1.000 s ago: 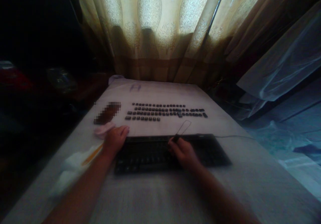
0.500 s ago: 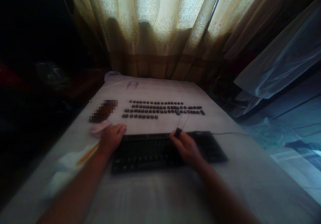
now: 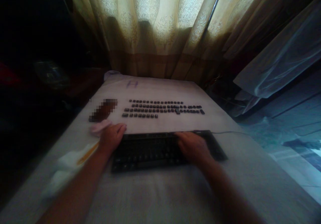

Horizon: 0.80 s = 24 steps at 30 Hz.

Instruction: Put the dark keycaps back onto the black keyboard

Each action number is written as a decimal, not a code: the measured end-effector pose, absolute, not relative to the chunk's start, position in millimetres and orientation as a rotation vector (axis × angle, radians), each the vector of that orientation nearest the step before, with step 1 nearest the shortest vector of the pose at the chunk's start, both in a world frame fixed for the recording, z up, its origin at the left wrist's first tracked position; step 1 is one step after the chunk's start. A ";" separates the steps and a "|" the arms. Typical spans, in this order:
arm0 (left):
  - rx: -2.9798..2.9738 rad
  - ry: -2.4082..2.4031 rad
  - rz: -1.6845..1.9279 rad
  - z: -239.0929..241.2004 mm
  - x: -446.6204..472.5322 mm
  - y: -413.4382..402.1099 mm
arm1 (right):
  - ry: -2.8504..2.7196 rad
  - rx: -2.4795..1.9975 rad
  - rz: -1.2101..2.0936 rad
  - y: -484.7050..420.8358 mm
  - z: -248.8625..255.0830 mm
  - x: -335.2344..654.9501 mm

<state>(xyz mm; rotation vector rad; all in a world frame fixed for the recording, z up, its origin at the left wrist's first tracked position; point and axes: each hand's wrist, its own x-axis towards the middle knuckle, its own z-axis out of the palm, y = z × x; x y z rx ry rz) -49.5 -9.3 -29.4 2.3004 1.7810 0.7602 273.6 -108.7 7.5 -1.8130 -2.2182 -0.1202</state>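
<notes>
Backlit patterned curtain (image 3: 165,33), pale cloth-covered table (image 3: 160,197), dark left side, whitish translucent drape (image 3: 281,57) at right.

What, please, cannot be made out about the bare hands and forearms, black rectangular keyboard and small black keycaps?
In the head view:
Bare right hand: its back hides the palm and anything held.
Black rectangular keyboard: the right hand covers part; dimness obscures key markings.
Small black keycaps: markings too small to read.
Bare forearms: cut off by the bottom edge.

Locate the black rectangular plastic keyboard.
In the head view, the keyboard lies centrally, nearer the camera than the small black keycap rows, partly under the right hand.
</notes>
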 end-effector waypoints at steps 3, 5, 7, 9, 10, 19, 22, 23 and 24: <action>2.300 1.771 0.768 -30.5 -50.1 -9.0 | -2.195 -1.905 -0.285 -118.8 -0.2 301.2; 2.297 1.767 0.774 -31.8 -50.6 -8.5 | -2.151 -1.931 -0.327 -126.6 -6.4 318.2; 2.293 1.765 0.775 -33.3 -51.2 -8.0 | -2.130 -1.896 -0.327 -132.9 -9.1 327.0; 2.288 1.763 0.774 -34.6 -51.7 -7.5 | -2.129 -1.814 -0.301 -136.1 -6.4 323.6; 2.285 1.762 0.772 -35.1 -51.9 -7.3 | -2.140 -1.760 -0.275 -136.4 -3.2 317.2; 2.273 1.751 0.784 -33.0 -52.7 -8.5 | -2.419 -1.421 0.202 -115.3 9.6 247.0; 2.283 1.739 0.794 -31.1 -52.3 -8.7 | -2.422 -1.433 0.277 -110.3 4.3 246.1; 2.283 1.738 0.796 -30.7 -52.2 -8.7 | -2.418 -1.435 0.285 -109.3 2.9 245.8; 2.283 1.738 0.798 -30.5 -52.2 -8.6 | -2.413 -1.439 0.279 -108.5 1.9 245.0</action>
